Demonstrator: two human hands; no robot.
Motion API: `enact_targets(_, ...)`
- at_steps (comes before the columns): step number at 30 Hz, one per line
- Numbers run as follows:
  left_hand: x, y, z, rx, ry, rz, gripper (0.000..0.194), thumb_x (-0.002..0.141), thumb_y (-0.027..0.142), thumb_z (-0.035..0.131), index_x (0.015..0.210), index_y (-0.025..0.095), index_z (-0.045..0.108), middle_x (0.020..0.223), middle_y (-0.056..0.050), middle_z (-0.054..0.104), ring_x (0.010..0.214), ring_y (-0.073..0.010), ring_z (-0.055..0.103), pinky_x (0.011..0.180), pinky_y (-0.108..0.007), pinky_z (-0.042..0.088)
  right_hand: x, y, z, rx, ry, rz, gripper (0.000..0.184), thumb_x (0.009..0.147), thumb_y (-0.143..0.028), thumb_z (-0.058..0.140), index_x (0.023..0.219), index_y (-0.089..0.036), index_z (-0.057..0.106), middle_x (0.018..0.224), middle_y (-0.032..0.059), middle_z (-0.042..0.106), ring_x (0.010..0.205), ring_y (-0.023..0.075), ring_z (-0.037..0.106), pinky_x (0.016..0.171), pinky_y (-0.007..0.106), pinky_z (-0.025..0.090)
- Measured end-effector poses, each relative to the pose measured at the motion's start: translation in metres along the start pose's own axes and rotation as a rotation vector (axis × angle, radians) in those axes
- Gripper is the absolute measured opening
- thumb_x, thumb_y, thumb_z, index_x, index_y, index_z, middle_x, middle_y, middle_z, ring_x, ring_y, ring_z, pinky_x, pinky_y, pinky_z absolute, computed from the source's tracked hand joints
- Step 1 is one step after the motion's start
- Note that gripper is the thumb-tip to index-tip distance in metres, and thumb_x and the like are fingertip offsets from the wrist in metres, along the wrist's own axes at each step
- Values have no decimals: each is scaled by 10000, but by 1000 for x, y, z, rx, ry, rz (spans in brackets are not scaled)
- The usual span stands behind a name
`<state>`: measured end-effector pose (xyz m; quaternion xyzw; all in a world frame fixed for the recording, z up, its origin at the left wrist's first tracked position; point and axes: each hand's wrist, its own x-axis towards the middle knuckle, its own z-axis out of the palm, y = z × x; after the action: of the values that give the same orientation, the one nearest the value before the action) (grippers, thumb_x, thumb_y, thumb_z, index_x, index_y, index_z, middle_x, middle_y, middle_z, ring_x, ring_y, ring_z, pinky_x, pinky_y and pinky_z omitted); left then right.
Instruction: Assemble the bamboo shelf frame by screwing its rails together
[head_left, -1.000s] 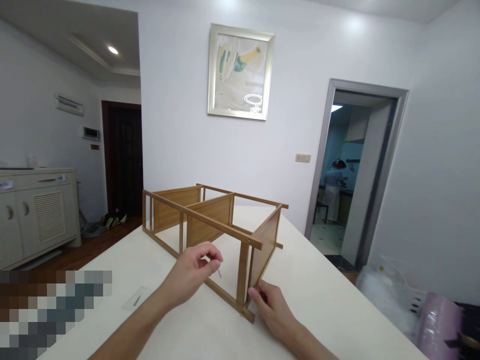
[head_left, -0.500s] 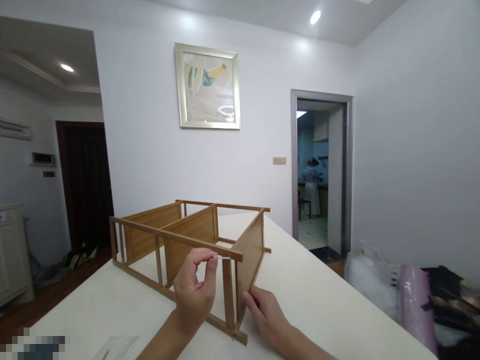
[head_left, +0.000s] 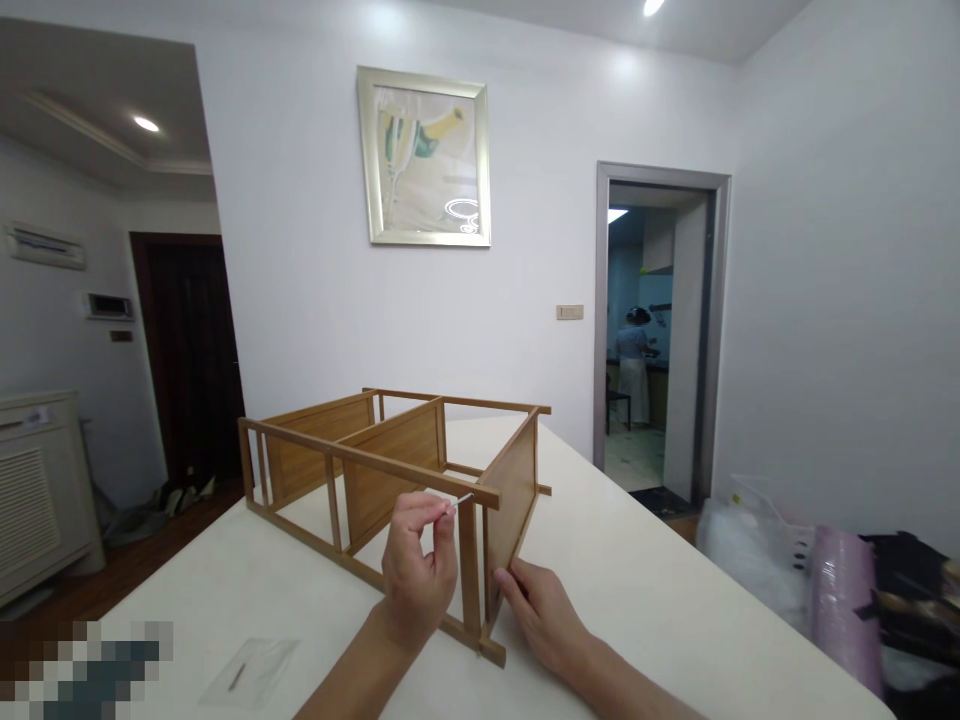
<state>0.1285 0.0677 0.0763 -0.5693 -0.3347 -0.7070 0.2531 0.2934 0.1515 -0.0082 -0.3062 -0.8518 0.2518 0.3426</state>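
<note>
A bamboo rack (head_left: 390,455) with slatted rails and three panels lies on its side on a white table (head_left: 645,590). My left hand (head_left: 418,575) is raised beside the rack's near upright post, its thumb and forefinger pinched on a thin metal screw (head_left: 463,498) whose tip points at the top rail's end. My right hand (head_left: 544,615) rests on the table at the foot of the near end panel, fingers curled against its lower edge.
A small clear plastic bag (head_left: 251,672) with a dark part in it lies at the table's near left. Plastic bags and a pink roll (head_left: 844,605) sit at the right. A person stands far off in the kitchen doorway (head_left: 636,365). A white cabinet (head_left: 37,485) stands left.
My left hand has lifted the screw from low beside the rack up to the end of the top rail. My right hand stays at the panel's foot. The view has swung about.
</note>
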Motion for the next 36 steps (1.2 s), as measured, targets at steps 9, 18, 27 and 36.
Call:
enact_targets(9, 7, 13, -3, 112, -33, 127, 139, 919, 87, 517, 993, 204, 510, 853, -45, 603, 801, -157, 639, 695, -304, 580, 2, 2, 6, 72, 19, 3, 510, 934, -651, 368, 641, -236, 407, 612, -5, 504, 590, 161, 457, 579, 280, 371)
enact_targets(18, 4, 8, -7, 123, -129, 264, 178, 906, 98, 552, 1049, 201, 526, 912, -87, 652, 864, -192, 682, 702, -335, 614, 3, -1, 5, 48, 19, 3, 530, 928, -675, 354, 632, -238, 403, 596, 2, 521, 580, 161, 450, 554, 281, 371)
enact_targets(27, 5, 6, -9, 101, -108, 188, 189, 912, 69, 527, 1047, 201, 513, 902, -71, 650, 864, -172, 685, 741, -329, 612, 3, -1, 6, 44, 9, 4, 524, 936, -664, 347, 637, -235, 387, 613, 4, 519, 592, 158, 447, 557, 270, 364)
enact_targets(36, 6, 7, -12, 120, -77, 184, 215, 886, 29, 561, 1021, 194, 531, 901, -68, 673, 863, -168, 696, 749, -314, 611, 2, -4, 2, 40, -13, -4, 493, 964, -603, 340, 649, -227, 387, 626, -8, 491, 602, 147, 431, 575, 260, 356)
